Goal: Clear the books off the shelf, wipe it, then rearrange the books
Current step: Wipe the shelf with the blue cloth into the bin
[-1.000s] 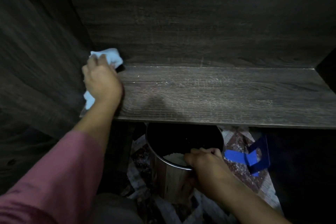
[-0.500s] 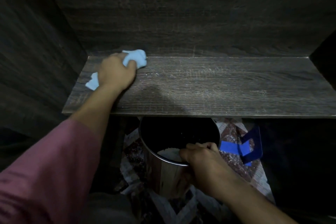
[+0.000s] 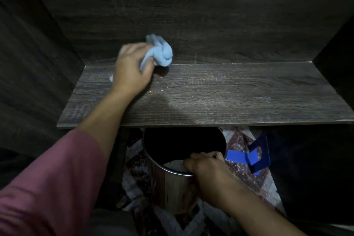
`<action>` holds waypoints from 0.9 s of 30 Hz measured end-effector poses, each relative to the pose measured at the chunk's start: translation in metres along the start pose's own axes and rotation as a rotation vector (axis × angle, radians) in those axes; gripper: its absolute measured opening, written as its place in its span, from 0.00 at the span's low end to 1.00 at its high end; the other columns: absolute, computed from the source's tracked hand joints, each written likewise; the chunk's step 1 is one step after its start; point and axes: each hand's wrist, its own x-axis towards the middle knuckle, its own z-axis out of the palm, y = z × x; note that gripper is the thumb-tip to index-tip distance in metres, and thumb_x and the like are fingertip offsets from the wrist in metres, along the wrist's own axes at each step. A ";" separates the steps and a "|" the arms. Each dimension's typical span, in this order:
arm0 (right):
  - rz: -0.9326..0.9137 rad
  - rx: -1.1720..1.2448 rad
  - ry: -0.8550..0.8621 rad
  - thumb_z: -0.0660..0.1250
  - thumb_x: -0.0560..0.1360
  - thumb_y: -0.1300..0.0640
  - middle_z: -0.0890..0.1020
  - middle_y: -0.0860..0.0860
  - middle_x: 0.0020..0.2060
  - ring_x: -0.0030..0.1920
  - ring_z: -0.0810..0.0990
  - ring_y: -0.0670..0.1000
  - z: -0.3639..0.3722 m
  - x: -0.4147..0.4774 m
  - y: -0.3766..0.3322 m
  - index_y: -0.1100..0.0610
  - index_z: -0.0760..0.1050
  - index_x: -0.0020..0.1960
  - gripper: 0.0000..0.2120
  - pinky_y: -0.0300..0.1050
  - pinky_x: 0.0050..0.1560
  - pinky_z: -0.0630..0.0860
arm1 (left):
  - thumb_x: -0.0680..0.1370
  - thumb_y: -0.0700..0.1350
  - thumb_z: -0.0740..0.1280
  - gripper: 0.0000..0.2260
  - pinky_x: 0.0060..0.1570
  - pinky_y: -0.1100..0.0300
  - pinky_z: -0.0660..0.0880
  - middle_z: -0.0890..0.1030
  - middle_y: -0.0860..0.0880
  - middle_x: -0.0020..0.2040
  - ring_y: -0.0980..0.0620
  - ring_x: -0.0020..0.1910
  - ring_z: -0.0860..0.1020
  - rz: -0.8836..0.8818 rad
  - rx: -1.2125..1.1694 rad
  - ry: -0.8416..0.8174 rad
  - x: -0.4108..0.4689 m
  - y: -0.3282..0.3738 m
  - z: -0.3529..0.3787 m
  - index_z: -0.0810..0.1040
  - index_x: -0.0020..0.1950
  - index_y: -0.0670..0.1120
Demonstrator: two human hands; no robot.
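A dark wooden shelf (image 3: 239, 97) runs across the middle of the head view, with no books on it and pale dust specks on its surface. My left hand (image 3: 132, 71) is clenched around a bunched light blue cloth (image 3: 161, 51) at the back left of the shelf, close to the rear wall. The hand is blurred by motion. Below the shelf's front edge, my right hand (image 3: 206, 166) grips the near rim of a round metal bin (image 3: 172, 188). A scrap of white stuff shows inside the bin.
Dark wooden panels close in the shelf at the back, left and right. A blue bookend (image 3: 256, 157) lies on the patterned floor (image 3: 247, 176) to the right of the bin. No books are in view.
My left hand has swept the cloth rightwards along the back of the shelf from the left corner. The right hand has stayed on the bin's rim.
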 end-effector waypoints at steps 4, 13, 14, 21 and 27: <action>0.027 0.005 -0.005 0.77 0.53 0.59 0.75 0.44 0.35 0.40 0.78 0.51 0.005 -0.001 0.007 0.48 0.75 0.39 0.18 0.48 0.45 0.66 | 0.76 0.39 0.68 0.13 0.61 0.58 0.67 0.79 0.43 0.60 0.41 0.59 0.74 0.163 0.136 -0.095 0.006 -0.027 0.010 0.82 0.60 0.45; 0.034 -0.045 -0.040 0.68 0.69 0.61 0.75 0.48 0.48 0.55 0.74 0.53 -0.003 -0.010 0.008 0.51 0.75 0.50 0.12 0.50 0.56 0.59 | 0.82 0.46 0.59 0.17 0.63 0.50 0.64 0.76 0.47 0.66 0.45 0.66 0.70 -0.075 0.121 -0.410 0.003 -0.012 0.013 0.72 0.70 0.52; 0.026 -0.048 -0.026 0.68 0.68 0.61 0.76 0.48 0.47 0.54 0.74 0.53 -0.001 -0.011 0.008 0.52 0.75 0.50 0.11 0.50 0.55 0.59 | 0.82 0.47 0.57 0.17 0.63 0.49 0.62 0.75 0.48 0.67 0.44 0.67 0.69 -0.099 0.172 -0.440 0.004 -0.008 0.014 0.71 0.70 0.52; 0.030 -0.060 -0.046 0.67 0.69 0.61 0.76 0.48 0.49 0.55 0.74 0.53 -0.003 -0.007 0.006 0.51 0.75 0.51 0.12 0.52 0.58 0.61 | 0.81 0.49 0.54 0.15 0.61 0.49 0.61 0.76 0.46 0.63 0.44 0.65 0.69 -0.121 0.236 -0.550 -0.009 0.023 0.008 0.73 0.65 0.50; -0.007 -0.075 0.000 0.67 0.69 0.62 0.76 0.48 0.50 0.55 0.74 0.53 -0.003 -0.005 0.002 0.51 0.75 0.53 0.14 0.53 0.58 0.61 | 0.77 0.50 0.53 0.16 0.53 0.50 0.68 0.79 0.45 0.51 0.43 0.53 0.73 -0.030 0.145 -0.441 -0.018 0.026 0.002 0.76 0.56 0.47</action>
